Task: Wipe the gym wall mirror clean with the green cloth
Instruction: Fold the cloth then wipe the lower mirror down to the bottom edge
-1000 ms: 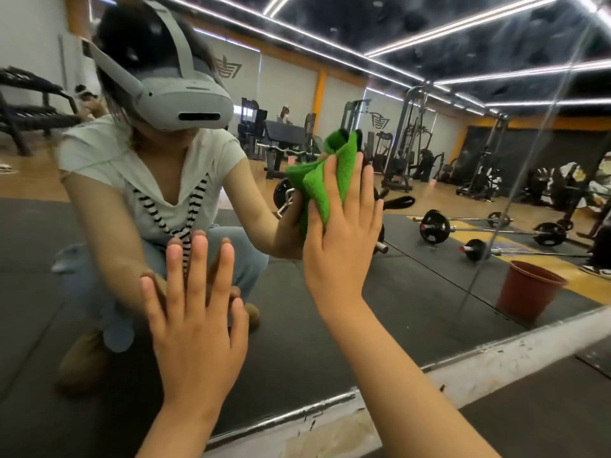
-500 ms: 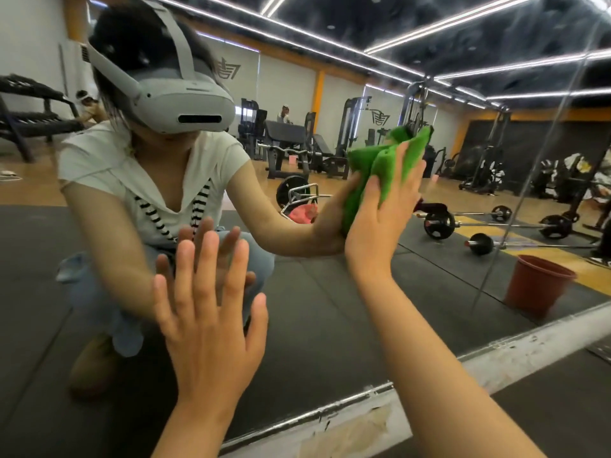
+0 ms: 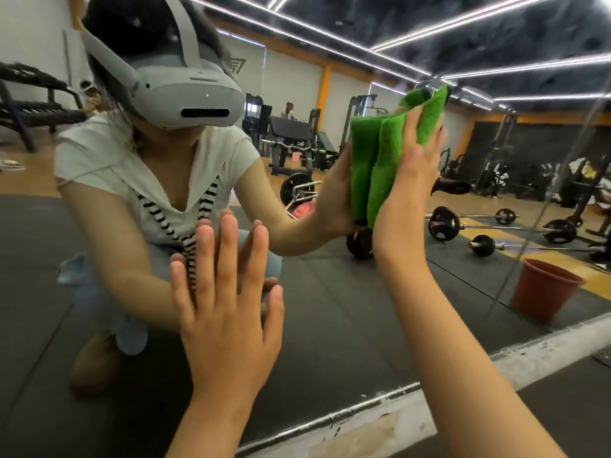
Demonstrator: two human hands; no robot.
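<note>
Operator: Glass on the left part of the mirror (image 3: 330,325), what is there?

Spotter: Your left hand (image 3: 228,312), low on the mirror, palm turned to it, fingers straight and fanned apart. I cannot tell whether the palm meets the glass.

Operator: And towards the mirror's middle?

Spotter: The green cloth (image 3: 386,166), folded into thick layers and lying against the mirror, higher up it than your left hand. Your right hand (image 3: 406,200) lies flat on the cloth, fingers straight, close together and pointing up, pressing it to the glass. The cloth's top edge sticks out past your fingertips.

Operator: Do the hands touch each other?

Spotter: No, they are well apart, with nothing pinched in either.

Operator: Further right?

Spotter: Reflected in the mirror, barbells (image 3: 443,223) lie on the dark floor and a red bucket (image 3: 542,292) stands near the mirror's lower right edge. A scuffed white strip (image 3: 529,352) runs along the mirror's foot.
</note>
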